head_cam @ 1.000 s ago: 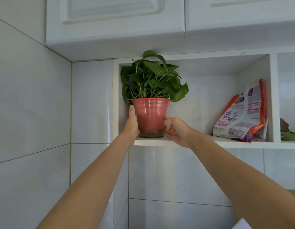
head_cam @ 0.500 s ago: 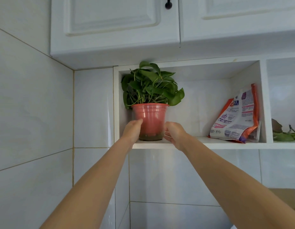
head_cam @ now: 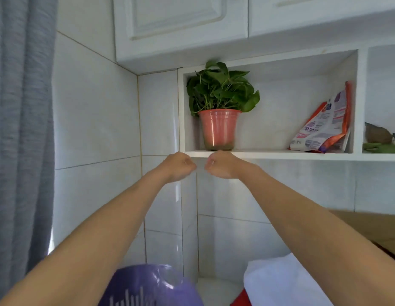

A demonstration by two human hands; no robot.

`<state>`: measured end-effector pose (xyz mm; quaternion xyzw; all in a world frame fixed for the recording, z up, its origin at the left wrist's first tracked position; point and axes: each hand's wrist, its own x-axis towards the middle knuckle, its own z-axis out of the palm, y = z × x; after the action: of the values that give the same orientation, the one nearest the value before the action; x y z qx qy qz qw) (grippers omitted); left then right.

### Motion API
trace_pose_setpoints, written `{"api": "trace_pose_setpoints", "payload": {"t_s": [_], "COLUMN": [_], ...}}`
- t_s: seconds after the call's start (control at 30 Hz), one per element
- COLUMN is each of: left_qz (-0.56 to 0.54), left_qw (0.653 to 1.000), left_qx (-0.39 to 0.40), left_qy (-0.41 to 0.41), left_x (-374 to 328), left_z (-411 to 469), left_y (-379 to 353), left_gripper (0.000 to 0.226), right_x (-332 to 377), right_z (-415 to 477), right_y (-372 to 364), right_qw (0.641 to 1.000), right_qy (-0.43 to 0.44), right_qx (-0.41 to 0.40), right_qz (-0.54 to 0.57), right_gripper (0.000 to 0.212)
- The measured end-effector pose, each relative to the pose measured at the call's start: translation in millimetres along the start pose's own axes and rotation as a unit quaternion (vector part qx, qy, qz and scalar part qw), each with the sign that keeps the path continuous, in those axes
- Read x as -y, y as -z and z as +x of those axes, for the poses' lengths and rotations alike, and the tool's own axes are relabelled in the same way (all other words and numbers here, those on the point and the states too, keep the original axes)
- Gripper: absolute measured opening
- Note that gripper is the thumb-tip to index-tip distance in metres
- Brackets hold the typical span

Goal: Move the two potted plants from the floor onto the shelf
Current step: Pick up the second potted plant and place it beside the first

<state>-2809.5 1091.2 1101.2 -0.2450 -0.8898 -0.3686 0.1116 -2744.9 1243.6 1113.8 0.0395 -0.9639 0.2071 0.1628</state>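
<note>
Two bare forearms — smooth, slender; left hand (head_cam: 180, 165) and right hand (head_cam: 220, 166) likewise bare

It looked like a home utility corner: glossy white wall tiles (head_cam: 92, 120), white cupboards (head_cam: 181, 23) over a built-in shelf (head_cam: 269, 153), and a grey curtain (head_cam: 19, 129) at the side.

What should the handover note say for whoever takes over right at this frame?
Hands: the left grip has its fingers curled and holds nothing, just below the front edge of the shelf. The right grip is the same, close beside it. Neither touches the pot.
Things: the potted plant stands upright in its red pot at the left end of the shelf compartment. A printed bag leans at the right end.
Done: one plant is on the shelf.
Left: the second potted plant is not in view. It probably fits between pot and bag.
</note>
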Motion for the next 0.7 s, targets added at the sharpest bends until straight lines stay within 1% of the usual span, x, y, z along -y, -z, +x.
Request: {"api": "trace_pose_setpoints", "payload": {"t_s": [0.1, 0.17, 0.27, 0.33, 0.4, 0.43, 0.5, 0.57, 0.63, 0.7], "left_qz": [0.044, 0.065, 0.041, 0.047, 0.051, 0.051, 0.065, 0.08, 0.102, 0.122], "left_qw": [0.998, 0.995, 0.989, 0.978, 0.965, 0.957, 0.941, 0.926, 0.904, 0.881], "left_qx": [-0.006, -0.014, -0.033, -0.051, -0.079, -0.092, -0.112, -0.121, -0.148, -0.161], "left_qy": [0.039, 0.07, 0.141, 0.196, 0.243, 0.269, 0.312, 0.348, 0.388, 0.428], "left_x": [-5, -4, -10, -11, -12, -11, -12, -14, -19, -25], "left_z": [-69, -112, -183, -238, -294, -321, -374, -422, -489, -548], "left_y": [-6, -12, -17, -17, -12, -8, 1, 10, 25, 38], "left_gripper": [0.023, 0.022, 0.017, 0.015, 0.02, 0.023, 0.028, 0.026, 0.021, 0.021], "right_x": [9, 12, 26, 43, 62, 73, 92, 114, 150, 185], "right_z": [-50, -80, -130, -170, -209, -228, -264, -295, -340, -380], "right_y": [-17, -32, -50, -64, -78, -83, -93, -106, -119, -132], "right_qw": [0.997, 0.994, 0.986, 0.974, 0.956, 0.948, 0.935, 0.917, 0.887, 0.862], "right_qy": [0.031, 0.062, 0.105, 0.152, 0.208, 0.229, 0.265, 0.31, 0.376, 0.419], "right_qx": [0.054, 0.083, 0.129, 0.168, 0.207, 0.22, 0.237, 0.25, 0.268, 0.286], "right_qz": [-0.038, -0.037, -0.007, -0.005, -0.008, -0.011, -0.005, -0.004, -0.012, -0.01], "right_gripper": [0.027, 0.034, 0.036, 0.032, 0.023, 0.022, 0.03, 0.032, 0.035, 0.038]}}
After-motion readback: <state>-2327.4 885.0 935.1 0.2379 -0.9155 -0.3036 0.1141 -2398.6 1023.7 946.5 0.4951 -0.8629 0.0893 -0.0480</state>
